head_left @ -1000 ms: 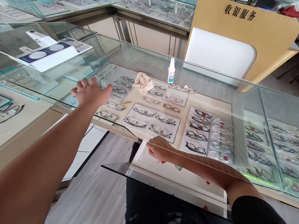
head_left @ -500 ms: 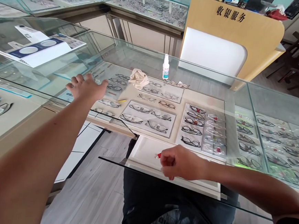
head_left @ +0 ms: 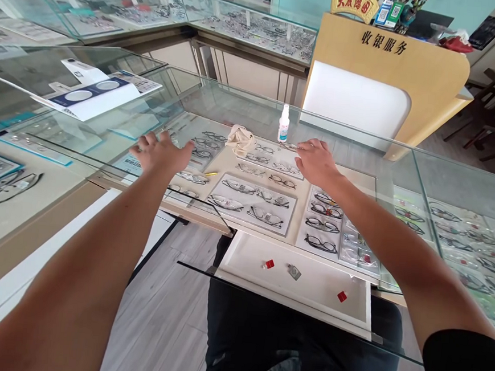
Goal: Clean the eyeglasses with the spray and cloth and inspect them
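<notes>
My left hand (head_left: 162, 156) rests open on the glass countertop, its fingers spread, with nothing in it. At the far side, my right hand (head_left: 318, 165) reaches over a pair of glasses (head_left: 289, 147) lying on the glass. Its fingers cover the right part of that pair, and the thumb stands apart from them. Just behind the glasses a white spray bottle (head_left: 283, 125) stands upright. A crumpled beige cloth (head_left: 239, 140) lies to their left.
Below the glass are trays of eyeglass frames (head_left: 252, 202). An open white drawer (head_left: 241, 259) at my lap holds red tags (head_left: 342, 296) and a small grey piece (head_left: 294, 271). A folded white card display (head_left: 95, 102) stands at left. A wooden counter (head_left: 435, 86) is beyond.
My right hand has moved from above the drawer, forward to the glasses by the spray bottle. My left hand stays on the countertop. The view has tilted up slightly.
</notes>
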Demonstrator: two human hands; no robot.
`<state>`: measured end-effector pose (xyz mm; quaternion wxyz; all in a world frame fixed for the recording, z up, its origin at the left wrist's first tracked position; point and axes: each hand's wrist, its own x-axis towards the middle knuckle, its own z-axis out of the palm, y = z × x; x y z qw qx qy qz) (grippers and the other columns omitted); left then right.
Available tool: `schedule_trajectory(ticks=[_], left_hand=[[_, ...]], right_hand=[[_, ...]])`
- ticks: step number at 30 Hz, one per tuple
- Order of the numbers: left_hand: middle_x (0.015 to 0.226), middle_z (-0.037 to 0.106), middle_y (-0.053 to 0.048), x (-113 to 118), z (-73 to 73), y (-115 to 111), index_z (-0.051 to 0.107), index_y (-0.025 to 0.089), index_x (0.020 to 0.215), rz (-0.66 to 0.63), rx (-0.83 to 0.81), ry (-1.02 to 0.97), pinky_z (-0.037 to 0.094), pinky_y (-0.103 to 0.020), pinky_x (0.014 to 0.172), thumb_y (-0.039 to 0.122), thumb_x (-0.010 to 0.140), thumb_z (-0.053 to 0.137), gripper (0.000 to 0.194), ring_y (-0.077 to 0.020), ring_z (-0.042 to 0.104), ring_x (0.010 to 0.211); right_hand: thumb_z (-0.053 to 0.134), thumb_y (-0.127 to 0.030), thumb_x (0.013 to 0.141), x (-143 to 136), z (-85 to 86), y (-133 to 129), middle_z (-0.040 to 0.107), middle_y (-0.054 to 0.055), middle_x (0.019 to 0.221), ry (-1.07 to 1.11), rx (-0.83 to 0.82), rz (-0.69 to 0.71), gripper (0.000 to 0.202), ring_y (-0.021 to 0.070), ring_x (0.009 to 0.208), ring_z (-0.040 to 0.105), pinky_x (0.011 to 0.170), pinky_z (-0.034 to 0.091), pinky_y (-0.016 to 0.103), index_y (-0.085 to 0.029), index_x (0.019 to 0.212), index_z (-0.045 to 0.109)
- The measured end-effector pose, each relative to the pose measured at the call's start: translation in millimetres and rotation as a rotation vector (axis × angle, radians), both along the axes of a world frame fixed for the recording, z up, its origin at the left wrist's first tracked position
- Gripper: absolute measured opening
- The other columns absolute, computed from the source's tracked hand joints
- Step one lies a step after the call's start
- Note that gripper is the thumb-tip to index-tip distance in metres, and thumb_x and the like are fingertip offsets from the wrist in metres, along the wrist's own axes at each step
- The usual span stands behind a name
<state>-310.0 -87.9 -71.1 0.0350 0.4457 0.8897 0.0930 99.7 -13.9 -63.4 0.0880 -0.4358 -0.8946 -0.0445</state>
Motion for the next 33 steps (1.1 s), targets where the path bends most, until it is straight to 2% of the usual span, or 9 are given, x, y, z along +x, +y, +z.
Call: schedule_trajectory(ticks=[4,8,12,16,18,21,26,29,33], left_hand=[[0.189,0.028,-0.033,3,3.3,-2,0.035,0.002,0.181,-0.004,0.003,-0.021,0.021,-0.073,0.140,0.073,0.107,0.034,0.102,-0.0505,0.024,0.177],[0.188,0.031,-0.035,5,5.9,-3,0.037,0.001,0.180,-0.014,0.005,-0.026,0.024,-0.073,0.139,0.071,0.108,0.035,0.101,-0.0506,0.025,0.176],[0.189,0.028,-0.034,3,4.4,-2,0.035,0.000,0.181,-0.030,0.007,-0.027,0.022,-0.074,0.139,0.072,0.109,0.035,0.102,-0.0513,0.023,0.177],[0.190,0.026,-0.033,-1,0.1,1,0.033,0.001,0.182,-0.020,0.001,-0.026,0.020,-0.073,0.140,0.073,0.110,0.034,0.102,-0.0508,0.021,0.178],[0.190,0.027,-0.033,-1,-1.6,2,0.035,0.001,0.181,-0.021,0.016,-0.031,0.021,-0.073,0.140,0.073,0.110,0.035,0.101,-0.0501,0.023,0.177],[0.191,0.027,-0.032,1,-1.4,1,0.039,0.001,0.179,-0.013,0.039,-0.039,0.022,-0.072,0.141,0.071,0.110,0.037,0.099,-0.0488,0.024,0.178],[0.192,0.026,-0.028,7,3.9,-4,0.038,0.003,0.181,-0.011,0.031,-0.048,0.020,-0.067,0.143,0.070,0.110,0.035,0.097,-0.0451,0.022,0.180],[0.193,0.024,-0.029,8,4.9,-4,0.035,0.002,0.182,-0.007,0.011,-0.041,0.018,-0.064,0.145,0.069,0.110,0.034,0.098,-0.0462,0.020,0.180],[0.193,0.024,-0.030,6,2.3,-2,0.036,0.002,0.181,-0.004,0.015,-0.038,0.018,-0.064,0.145,0.070,0.110,0.034,0.099,-0.0469,0.020,0.180]], right_hand=[[0.041,-0.032,0.115,-7,-2.5,3,0.074,0.026,0.152,-0.008,-0.041,-0.039,0.052,0.0505,0.148,0.054,0.127,0.038,0.072,-0.006,0.141,0.079],[0.045,-0.027,0.114,-7,19.9,-33,0.069,0.025,0.160,0.015,-0.075,-0.028,0.048,0.0476,0.153,0.051,0.131,0.039,0.069,-0.005,0.144,0.076],[0.047,-0.039,0.118,11,53.2,-118,0.063,0.018,0.170,0.143,-0.205,0.125,0.054,0.0417,0.164,0.048,0.139,0.037,0.066,-0.013,0.161,0.067],[0.046,-0.064,0.119,38,79.2,-215,0.054,0.005,0.184,0.227,-0.593,0.246,0.066,0.0367,0.177,0.038,0.144,0.037,0.063,-0.034,0.178,0.054],[0.046,-0.069,0.118,49,81.8,-251,0.048,0.004,0.188,0.216,-0.789,0.276,0.072,0.0332,0.180,0.035,0.147,0.036,0.057,-0.033,0.181,0.050],[0.045,-0.075,0.117,56,67.3,-283,0.040,0.006,0.192,0.168,-0.992,0.241,0.081,0.0326,0.183,0.029,0.149,0.033,0.055,-0.029,0.184,0.045],[0.039,-0.082,0.114,45,12.5,-292,0.030,0.016,0.195,0.118,-1.059,0.157,0.097,0.0383,0.185,0.017,0.151,0.024,0.059,-0.016,0.186,0.039],[0.036,-0.084,0.113,28,-22.9,-277,0.033,0.022,0.193,0.118,-0.968,0.077,0.101,0.0425,0.185,0.014,0.150,0.024,0.063,-0.010,0.182,0.044],[0.026,-0.079,0.117,1,-65.4,-235,0.024,0.021,0.197,0.174,-0.690,0.014,0.097,0.0410,0.186,0.007,0.150,0.012,0.065,-0.010,0.185,0.032]])
